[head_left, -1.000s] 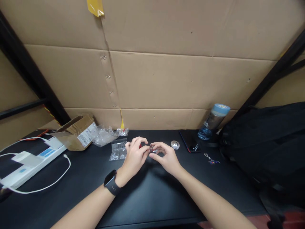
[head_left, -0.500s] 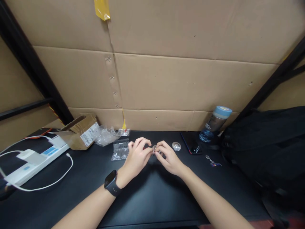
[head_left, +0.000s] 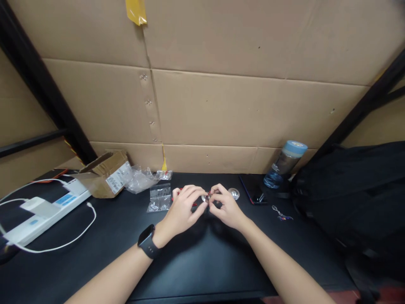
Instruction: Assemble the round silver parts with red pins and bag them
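Note:
Between my fingertips, above the black table, is a small clear round piece [head_left: 204, 197] with something tiny and reddish at its right side. My left hand [head_left: 185, 207], with a dark watch on the wrist, pinches the piece from the left. From the other side my right hand [head_left: 225, 207] pinches at the same spot, and its fingers partly hide what they hold. Just beyond my right hand lies a clear round disc [head_left: 234, 194] on the table. A red object [head_left: 176, 193] shows partly behind my left hand.
Left of my hands lie a clear plastic bag [head_left: 159, 197], crumpled plastic [head_left: 141, 179], an open cardboard box [head_left: 109, 175] and a white power strip [head_left: 47, 217] with cables. To the right are a phone [head_left: 254, 191], a water bottle [head_left: 284, 164], a keychain [head_left: 282, 214] and a black bag [head_left: 357, 202].
My left fingers have come down and closed on the clear round piece, which has turned to show more of its face. More of the red object shows behind my left hand.

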Motion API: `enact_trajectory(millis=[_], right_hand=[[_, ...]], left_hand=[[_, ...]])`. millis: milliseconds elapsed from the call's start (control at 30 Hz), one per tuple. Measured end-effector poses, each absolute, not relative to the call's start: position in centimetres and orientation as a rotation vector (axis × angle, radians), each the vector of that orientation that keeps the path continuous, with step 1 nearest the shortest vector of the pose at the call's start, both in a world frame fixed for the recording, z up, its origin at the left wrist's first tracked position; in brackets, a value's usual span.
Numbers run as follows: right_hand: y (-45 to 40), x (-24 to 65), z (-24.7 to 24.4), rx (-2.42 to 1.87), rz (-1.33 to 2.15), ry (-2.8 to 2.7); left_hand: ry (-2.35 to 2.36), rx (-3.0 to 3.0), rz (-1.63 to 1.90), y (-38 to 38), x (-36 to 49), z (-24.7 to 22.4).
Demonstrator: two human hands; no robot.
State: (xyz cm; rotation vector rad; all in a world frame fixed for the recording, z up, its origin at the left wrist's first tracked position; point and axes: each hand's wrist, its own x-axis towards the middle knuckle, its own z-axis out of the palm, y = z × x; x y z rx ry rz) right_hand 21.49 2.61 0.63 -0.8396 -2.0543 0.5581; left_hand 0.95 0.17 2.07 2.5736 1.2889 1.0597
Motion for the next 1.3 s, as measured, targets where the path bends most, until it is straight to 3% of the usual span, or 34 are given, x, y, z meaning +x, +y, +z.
enact_trajectory(millis=[433, 700, 1300], right_hand=[[2.5, 23.0, 1.9, -1.01, 0.323, -2.279], [2.7, 25.3, 3.2, -1.469, 0.248, -2.559], [3.0, 25.5, 1.9, -1.745, 0.148, -2.525]], left_hand=[[1.221, 2.676, 0.707, 0.5, 1.3, -0.3], [1.329, 2.777, 0.664, 2.7, 2.7, -2.1], [1.283, 2.756, 0.738, 1.9, 1.2, -0.9]])
